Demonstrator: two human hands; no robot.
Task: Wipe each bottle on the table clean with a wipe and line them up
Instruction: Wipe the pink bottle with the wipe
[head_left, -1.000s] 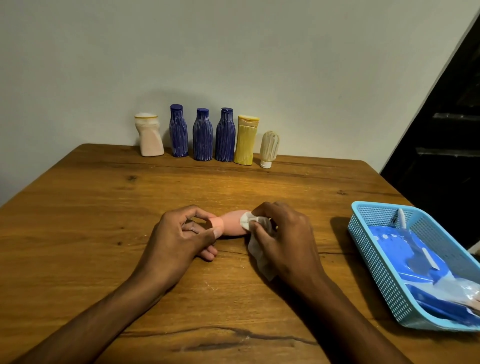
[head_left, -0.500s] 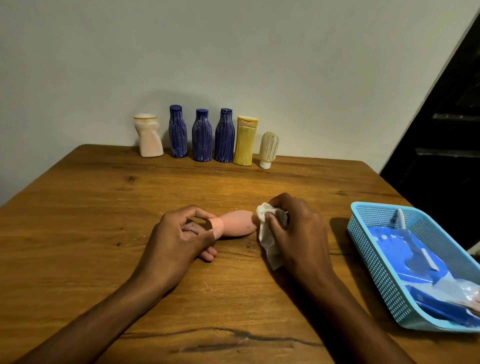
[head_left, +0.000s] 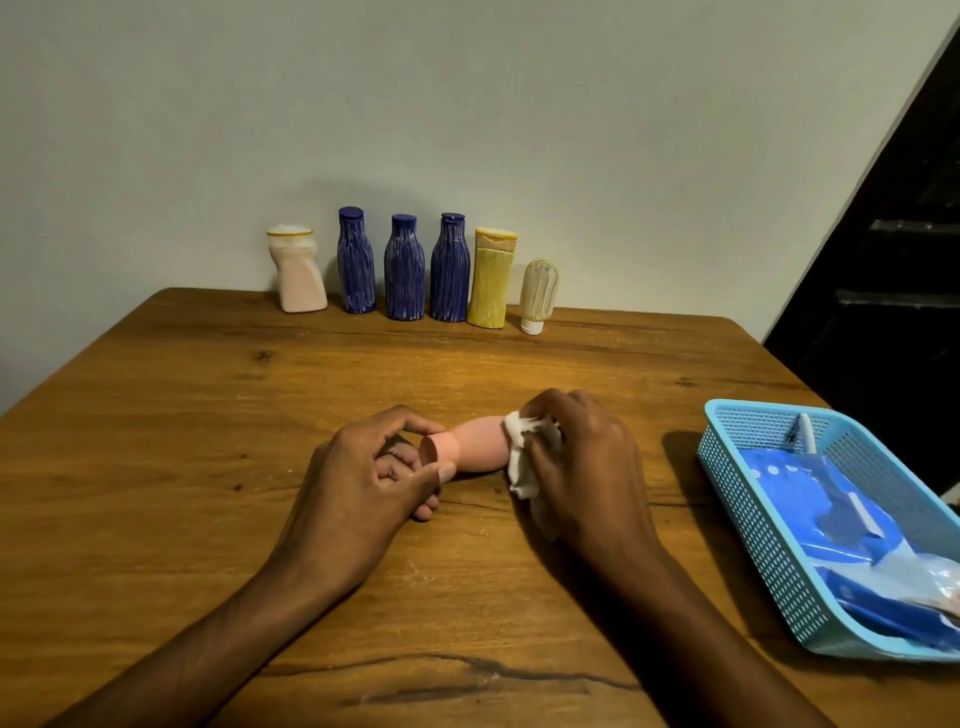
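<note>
A small pink bottle (head_left: 470, 451) lies on its side at the middle of the wooden table (head_left: 208, 415). My left hand (head_left: 363, 483) pinches its cap end between thumb and forefinger. My right hand (head_left: 582, 467) grips a crumpled white wipe (head_left: 524, 457) pressed around the bottle's other end. Along the far edge by the wall stands a row: a pale pink bottle (head_left: 297, 270), three dark blue ribbed bottles (head_left: 356, 262) (head_left: 404, 270) (head_left: 450, 269), a yellow bottle (head_left: 491, 280) and a small cream bottle (head_left: 538, 293) standing on its cap.
A light blue plastic basket (head_left: 753, 499) sits at the table's right edge, holding a blue wipes pack (head_left: 810, 499) and clear plastic wrapping. A dark doorway lies beyond the table on the right. The wall stands close behind the row.
My right hand slid the wipe along the pink bottle toward its right end, then back onto it. My left hand kept its hold on the cap end.
</note>
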